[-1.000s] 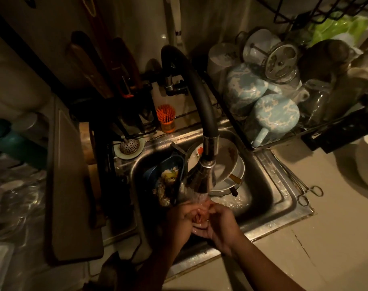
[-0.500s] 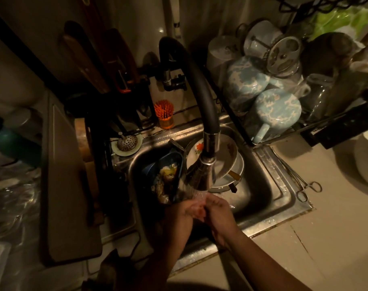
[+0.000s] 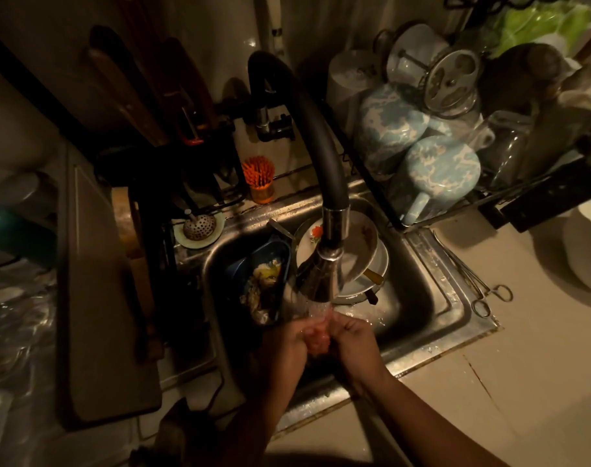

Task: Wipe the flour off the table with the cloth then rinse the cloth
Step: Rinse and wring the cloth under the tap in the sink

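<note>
The fingers (image 3: 346,326) of both hands are clenched on the pink cloth (image 3: 317,338), bunched between left hand (image 3: 289,345) and right hand (image 3: 356,345) under the running faucet (image 3: 321,278). Its long axis cannot be told. They are near the sink (image 3: 432,298) front rim; plates (image 3: 361,251) stand just behind.

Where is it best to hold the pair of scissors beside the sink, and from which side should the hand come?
Probably by the two finger rings, which point toward the person. The scissors lie flat on the counter, blades running away along the sink rim, so a right hand coming from the open counter side meets the rings first.
</note>
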